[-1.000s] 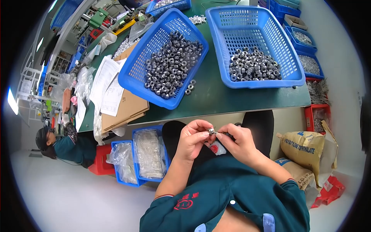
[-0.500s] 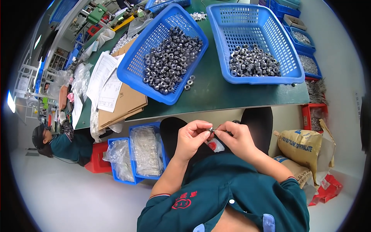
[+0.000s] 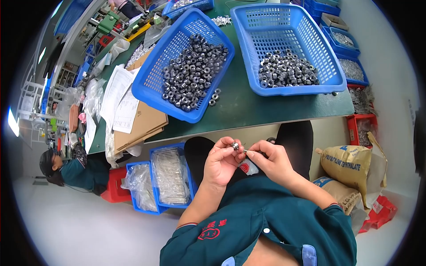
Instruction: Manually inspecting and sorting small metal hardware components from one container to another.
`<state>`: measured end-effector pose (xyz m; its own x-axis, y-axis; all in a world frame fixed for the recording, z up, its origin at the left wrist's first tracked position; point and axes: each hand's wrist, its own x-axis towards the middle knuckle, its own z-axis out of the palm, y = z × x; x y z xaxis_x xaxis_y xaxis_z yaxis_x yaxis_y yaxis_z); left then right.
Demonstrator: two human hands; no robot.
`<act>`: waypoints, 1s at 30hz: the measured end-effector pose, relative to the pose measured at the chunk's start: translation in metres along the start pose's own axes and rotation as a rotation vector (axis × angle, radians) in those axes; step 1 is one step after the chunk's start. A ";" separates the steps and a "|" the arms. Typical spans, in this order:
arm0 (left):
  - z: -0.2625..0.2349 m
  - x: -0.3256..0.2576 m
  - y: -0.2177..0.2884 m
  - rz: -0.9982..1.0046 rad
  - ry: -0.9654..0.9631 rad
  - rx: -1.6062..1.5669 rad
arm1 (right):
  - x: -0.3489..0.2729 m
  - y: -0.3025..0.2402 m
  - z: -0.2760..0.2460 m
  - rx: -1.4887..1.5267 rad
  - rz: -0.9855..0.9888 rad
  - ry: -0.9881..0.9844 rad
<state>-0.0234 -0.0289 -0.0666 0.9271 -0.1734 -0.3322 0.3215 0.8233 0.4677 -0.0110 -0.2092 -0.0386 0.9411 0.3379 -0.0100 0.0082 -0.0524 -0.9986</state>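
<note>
Head view: left hand (image 3: 220,163) pinches a metal nut (image 3: 235,146); right hand (image 3: 274,160) pinches a thin rod (image 3: 245,151), just beside it. Baskets (image 3: 151,95) at eleven and one o'clock hold more; which are finished is unclear.

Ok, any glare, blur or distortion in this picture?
Head view, middle: left hand and right hand fairly sharp, but the small metal part is too tiny for fine detail; head view, left: the co-worker looks tipped by fisheye distortion, and a light strip glares white; head view, corners: black.
</note>
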 end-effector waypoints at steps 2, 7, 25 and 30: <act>0.000 -0.001 -0.002 -0.023 -0.027 -0.018 | -0.001 0.000 0.000 -0.075 -0.040 0.015; 0.000 -0.003 -0.006 0.036 -0.016 0.091 | -0.001 0.001 0.001 -0.151 -0.051 0.018; 0.045 0.009 0.003 0.283 -0.091 0.686 | 0.008 0.007 -0.030 0.864 0.448 -0.200; 0.118 0.055 0.039 0.921 -0.223 1.302 | 0.011 0.016 -0.038 0.697 0.268 0.057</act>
<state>0.0632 -0.0702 0.0298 0.8588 -0.0709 0.5074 -0.5045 -0.2893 0.8135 0.0120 -0.2420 -0.0526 0.8970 0.3472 -0.2735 -0.4220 0.4884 -0.7638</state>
